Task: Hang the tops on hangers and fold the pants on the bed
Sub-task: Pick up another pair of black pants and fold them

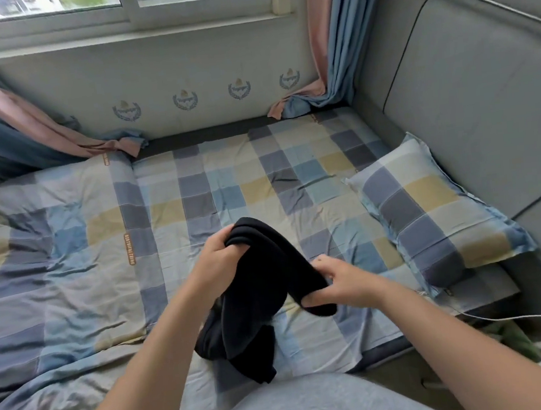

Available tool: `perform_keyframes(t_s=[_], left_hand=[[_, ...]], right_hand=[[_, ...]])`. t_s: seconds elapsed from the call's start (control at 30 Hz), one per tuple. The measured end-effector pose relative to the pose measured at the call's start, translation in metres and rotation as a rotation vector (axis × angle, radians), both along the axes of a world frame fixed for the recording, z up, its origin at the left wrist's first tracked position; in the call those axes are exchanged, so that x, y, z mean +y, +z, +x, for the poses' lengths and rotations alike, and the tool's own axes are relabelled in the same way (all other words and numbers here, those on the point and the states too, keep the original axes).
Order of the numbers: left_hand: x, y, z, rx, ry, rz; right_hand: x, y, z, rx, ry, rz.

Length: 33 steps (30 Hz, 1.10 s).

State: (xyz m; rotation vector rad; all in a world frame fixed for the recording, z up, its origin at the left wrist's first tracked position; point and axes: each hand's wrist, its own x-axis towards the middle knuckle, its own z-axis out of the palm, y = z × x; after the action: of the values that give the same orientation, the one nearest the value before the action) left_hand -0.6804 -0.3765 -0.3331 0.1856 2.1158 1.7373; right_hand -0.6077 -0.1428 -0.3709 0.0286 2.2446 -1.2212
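A soft black knit garment (257, 292) hangs above the near middle of the checked blue, grey and yellow bedsheet (227, 182). The left hand (216, 259) is closed on a bunched edge at its far end, and the right hand (343, 283) pinches the near right edge. The garment looks light, limp and thick, so it will sag and twist. It is probably best held at the two ends of one hem or waistband, though whether it is a top or pants cannot be told.

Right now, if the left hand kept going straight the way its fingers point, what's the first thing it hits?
The left hand points up and right, gripping the black garment. Beyond the cloth, the line runs over the checked bed sheet toward the pillow. Probably sheet first; depth is unclear.
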Motion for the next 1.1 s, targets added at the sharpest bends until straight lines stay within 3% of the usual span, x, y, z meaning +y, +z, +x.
perform_keyframes(t_s=[0.1,0.2,0.37,0.5,0.63,0.8,0.93,1.1], left_hand=[[-0.008,0.006,0.004,-0.039,0.034,0.023],[-0.018,0.001,0.004,-0.047,0.126,0.008],[-0.024,-0.024,0.010,-0.070,0.009,-0.223],[-0.006,-0.026,0.029,-0.127,-0.261,-0.344],[0.032,-0.006,0.051,-0.137,-0.402,-0.267],[0.069,0.015,0.066,-0.126,-0.633,-0.230],[0.067,0.018,0.064,-0.164,-0.520,-0.156],[0.042,0.020,0.052,-0.383,-0.231,0.106]], right_hand=[[-0.009,-0.020,0.009,0.083,-0.195,-0.171],[-0.003,-0.010,0.008,0.202,-0.456,-0.192],[0.024,0.045,-0.003,0.377,-0.560,-0.170],[0.035,0.085,-0.015,0.335,-0.610,-0.394],[0.032,0.112,-0.024,0.232,-0.603,-0.620],[0.025,0.115,-0.043,0.036,-0.794,-0.776],[0.026,0.109,-0.051,-0.030,-0.939,-0.963],[0.032,0.109,-0.042,-0.002,-0.856,-1.067]])
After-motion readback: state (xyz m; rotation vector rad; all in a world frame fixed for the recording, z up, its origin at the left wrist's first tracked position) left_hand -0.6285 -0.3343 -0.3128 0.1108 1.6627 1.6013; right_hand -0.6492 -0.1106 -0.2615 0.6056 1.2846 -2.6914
